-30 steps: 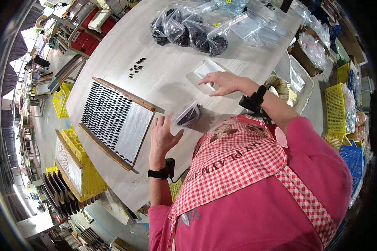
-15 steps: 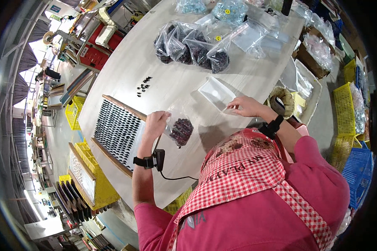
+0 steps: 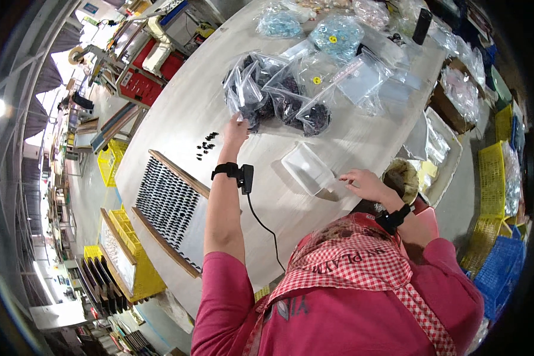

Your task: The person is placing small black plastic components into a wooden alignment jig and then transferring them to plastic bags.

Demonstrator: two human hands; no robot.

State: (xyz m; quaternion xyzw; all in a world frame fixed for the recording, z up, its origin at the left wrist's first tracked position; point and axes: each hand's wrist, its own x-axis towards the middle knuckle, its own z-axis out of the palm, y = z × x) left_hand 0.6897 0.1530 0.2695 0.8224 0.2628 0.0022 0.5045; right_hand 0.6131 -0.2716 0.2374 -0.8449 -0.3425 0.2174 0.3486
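My left hand (image 3: 236,133) reaches across the table with its fingers pinched at the clear bag of dark beads (image 3: 255,113), at the near left end of a group of such bags. My right hand (image 3: 366,185) is beside the white plastic tray (image 3: 305,168), with its fingers loosely bent and apart and nothing seen in them. The fingertips lie close to the tray's right rim; whether they touch it I cannot tell. Several small dark pieces (image 3: 206,146) lie loose to the left of my left forearm.
A wood-edged board with rows of black pieces (image 3: 167,199) lies at the table's left edge. Bags of pale blue pieces (image 3: 337,37) and flat clear bags (image 3: 365,80) are at the far side. A black cable runs from my left wrist. Yellow crates (image 3: 491,181) stand at the right.
My left hand has moved away from me with the bag of dark beads, over to the other bags. My right hand has shifted slightly and stays near the white tray.
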